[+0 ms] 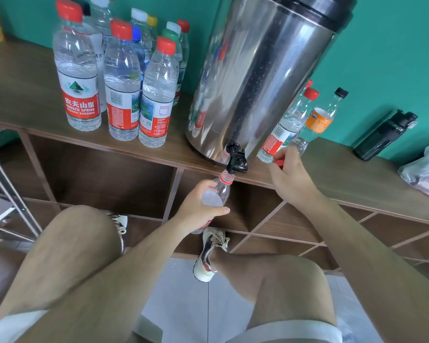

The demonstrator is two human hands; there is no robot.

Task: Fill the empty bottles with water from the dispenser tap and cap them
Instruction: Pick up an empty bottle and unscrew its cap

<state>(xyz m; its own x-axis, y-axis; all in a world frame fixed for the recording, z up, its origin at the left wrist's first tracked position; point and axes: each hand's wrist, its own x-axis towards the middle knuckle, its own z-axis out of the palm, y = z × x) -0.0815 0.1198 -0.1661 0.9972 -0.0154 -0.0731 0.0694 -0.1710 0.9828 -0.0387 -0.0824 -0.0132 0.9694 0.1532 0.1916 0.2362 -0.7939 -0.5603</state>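
Wrapped left hand [198,209] fingers [221,210] round bottle [221,188] at 6 o'clock of tap [237,159] | pinched red cap [279,161] in right hand [290,179] fingers [286,154] | judged thin, squashy, heavier filling; mid-body grip advised

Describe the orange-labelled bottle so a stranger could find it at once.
Start at the big steel dispenser on the wooden shelf top. Just right of it, behind a red-capped bottle, stands the orange-labelled bottle. Its orange label and black cap set it apart from that red-labelled neighbour.
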